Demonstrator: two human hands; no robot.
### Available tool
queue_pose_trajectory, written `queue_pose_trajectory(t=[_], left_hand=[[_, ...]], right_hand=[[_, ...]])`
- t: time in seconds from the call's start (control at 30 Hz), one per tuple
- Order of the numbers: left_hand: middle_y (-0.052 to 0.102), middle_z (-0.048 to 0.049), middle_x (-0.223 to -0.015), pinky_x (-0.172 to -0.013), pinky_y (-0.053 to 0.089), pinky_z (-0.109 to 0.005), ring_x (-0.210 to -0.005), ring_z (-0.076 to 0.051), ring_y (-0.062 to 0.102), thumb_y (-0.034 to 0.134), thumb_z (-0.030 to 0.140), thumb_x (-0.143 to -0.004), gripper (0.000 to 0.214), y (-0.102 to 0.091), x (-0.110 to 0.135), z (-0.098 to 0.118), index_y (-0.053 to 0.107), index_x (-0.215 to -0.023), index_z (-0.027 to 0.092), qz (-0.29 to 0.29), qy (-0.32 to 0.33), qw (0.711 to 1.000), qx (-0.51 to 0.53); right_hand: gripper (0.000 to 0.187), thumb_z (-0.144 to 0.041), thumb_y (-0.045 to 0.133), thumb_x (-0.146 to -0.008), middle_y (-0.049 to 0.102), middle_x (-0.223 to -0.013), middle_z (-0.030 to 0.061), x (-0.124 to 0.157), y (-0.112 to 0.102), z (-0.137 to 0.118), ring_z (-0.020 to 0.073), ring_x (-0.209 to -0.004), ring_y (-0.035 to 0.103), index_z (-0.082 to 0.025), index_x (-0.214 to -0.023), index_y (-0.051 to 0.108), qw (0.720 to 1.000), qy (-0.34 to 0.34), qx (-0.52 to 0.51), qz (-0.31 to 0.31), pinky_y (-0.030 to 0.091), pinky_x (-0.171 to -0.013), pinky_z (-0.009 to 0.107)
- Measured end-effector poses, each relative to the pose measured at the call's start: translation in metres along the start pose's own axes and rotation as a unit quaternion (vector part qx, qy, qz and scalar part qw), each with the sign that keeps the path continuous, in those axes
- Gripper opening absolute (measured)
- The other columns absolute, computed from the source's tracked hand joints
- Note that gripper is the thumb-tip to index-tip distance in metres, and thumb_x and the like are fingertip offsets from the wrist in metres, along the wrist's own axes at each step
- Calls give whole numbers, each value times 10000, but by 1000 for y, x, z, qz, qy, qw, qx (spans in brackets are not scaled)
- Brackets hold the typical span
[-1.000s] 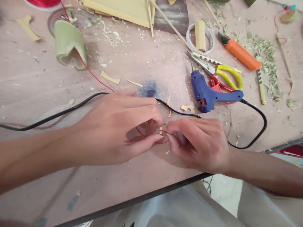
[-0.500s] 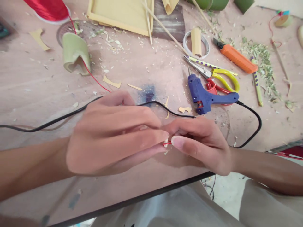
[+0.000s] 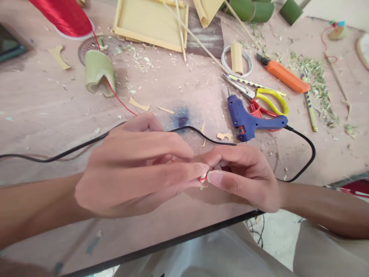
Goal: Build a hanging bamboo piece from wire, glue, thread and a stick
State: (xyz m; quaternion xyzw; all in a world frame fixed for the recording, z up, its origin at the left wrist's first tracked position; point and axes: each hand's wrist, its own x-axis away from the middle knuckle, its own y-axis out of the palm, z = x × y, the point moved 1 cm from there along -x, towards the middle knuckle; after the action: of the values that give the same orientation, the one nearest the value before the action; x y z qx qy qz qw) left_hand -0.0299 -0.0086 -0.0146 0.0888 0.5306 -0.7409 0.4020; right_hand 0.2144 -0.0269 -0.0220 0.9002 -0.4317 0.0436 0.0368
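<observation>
Near the table's front edge, my left hand (image 3: 138, 165) is closed, its thumb and finger pinching a small pale piece (image 3: 203, 179), perhaps a stick end, mostly hidden by the fingertips. Red thread (image 3: 122, 101) crosses that piece and also leads up from behind this hand, past a notched bamboo section (image 3: 99, 71), to a red spool (image 3: 72, 19). My right hand (image 3: 245, 175) is closed too, thumb and forefinger pinched at the thread right beside the left fingertips. Its other fingers curl underneath, partly hidden.
A blue glue gun (image 3: 253, 119) lies beyond my right hand, its black cable (image 3: 309, 154) running behind both hands. Scissors (image 3: 272, 100), an orange utility knife (image 3: 286, 76), a tape roll (image 3: 225, 61) and a yellow tray (image 3: 150, 23) lie farther back, among shavings.
The right fingertips have come closer to the left ones, and the short red strand between them now slants across the pale piece. The whole view has shifted slightly.
</observation>
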Motion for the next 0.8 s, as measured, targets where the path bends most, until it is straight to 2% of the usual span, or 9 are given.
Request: queue_pose_trajectory(t=[0.17,0.33,0.57,0.63,0.73,0.8], left_hand=[[835,65,-947,-676,484,-384,-613,-74,673,710,218,-1082,112,1,3,-2,773,-1039,300,2,-17,1000,-3],[846,42,-1007,-684,496,-371,-624,-64,677,793,180,-1022,112,-1,1,-2,786,-1087,272,9,7,1000,-15],[828,101,-977,-682,483,-390,-636,-63,690,673,231,-1098,160,6,-1,6,765,-1008,326,31,-67,997,-24],[810,112,-948,-653,459,-381,-623,-60,671,638,237,-1112,183,7,0,5,749,-997,326,46,-63,997,-24],[811,110,-956,-675,454,-375,-681,-76,694,661,218,-1099,147,5,0,2,750,-1031,313,32,-35,998,-29],[830,118,-974,-712,467,-372,-742,-102,721,737,262,-1056,64,1,-3,1,752,-1042,323,8,-56,998,-10]], right_hand=[[191,-344,753,-1001,596,-693,-30,0,1,1,90,-624,499,-157,-1034,761,999,2,-30,19,410,-579,244],[164,-312,751,-991,592,-686,-34,0,1,-1,84,-603,480,-150,-1015,768,999,15,-34,37,380,-567,248],[128,-288,764,-988,494,-636,-73,0,4,1,60,-550,405,-163,-1013,768,998,-26,-27,56,316,-502,219],[131,-288,752,-1004,580,-688,-45,0,5,2,67,-578,463,-158,-1000,765,998,-18,-31,57,367,-531,223],[145,-291,737,-1025,714,-814,15,-1,7,3,101,-683,606,-152,-988,760,997,-10,-55,50,481,-622,246],[125,-265,718,-1040,707,-794,-1,-1,8,2,98,-699,628,-163,-978,758,996,-21,-57,67,518,-663,241]])
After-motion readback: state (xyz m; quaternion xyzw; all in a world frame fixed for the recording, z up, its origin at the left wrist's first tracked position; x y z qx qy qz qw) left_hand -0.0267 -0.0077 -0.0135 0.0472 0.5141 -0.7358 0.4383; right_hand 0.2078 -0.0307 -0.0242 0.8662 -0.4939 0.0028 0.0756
